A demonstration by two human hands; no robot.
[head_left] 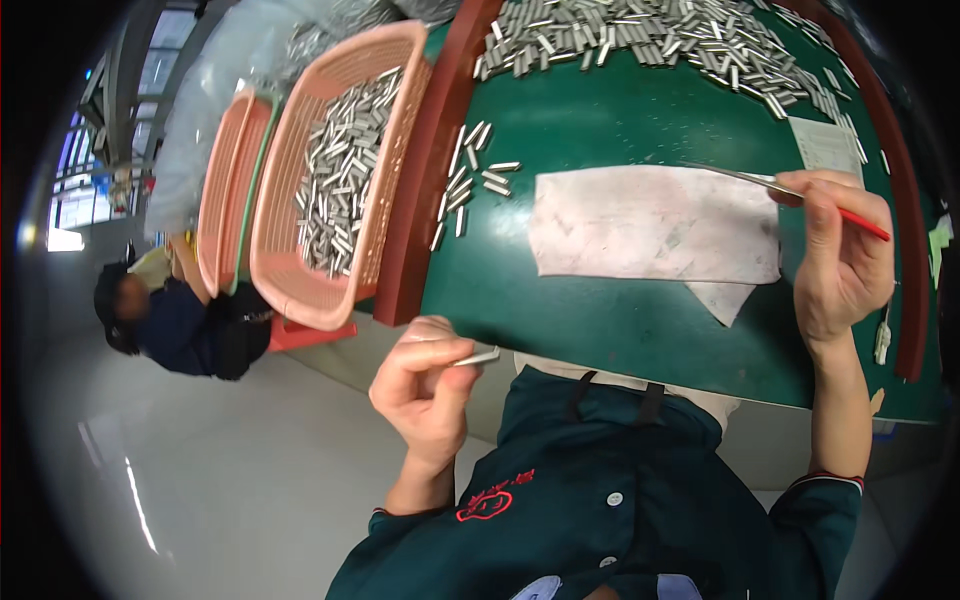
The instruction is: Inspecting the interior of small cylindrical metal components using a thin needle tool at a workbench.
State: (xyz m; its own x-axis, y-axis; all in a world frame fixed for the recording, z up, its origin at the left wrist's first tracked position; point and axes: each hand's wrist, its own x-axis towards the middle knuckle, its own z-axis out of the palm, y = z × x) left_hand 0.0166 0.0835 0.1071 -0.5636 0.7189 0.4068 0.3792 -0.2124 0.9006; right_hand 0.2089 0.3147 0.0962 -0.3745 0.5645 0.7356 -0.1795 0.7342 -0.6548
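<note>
My left hand (425,385), just off the table's near edge, pinches a small silver metal piece (478,357) between thumb and fingertips. My right hand (845,245) is closed round a slim tool with a red handle (862,224); its long thin metal shaft (735,175) points left over the far edge of a pale cloth (650,225). The exact kind of tool is hard to make out. That cloth lies flat on the green tabletop (590,120). Left of it several loose metal pieces (465,185) are scattered near the red-brown wooden rail.
A large heap of metal pieces (640,35) covers the table's far side. Beyond the left rail (430,160), a pink basket (270,220) holds many more. Another pink basket (215,200) stands beside it. A paper slip (825,145) lies at right. Another person (190,315) is at far left.
</note>
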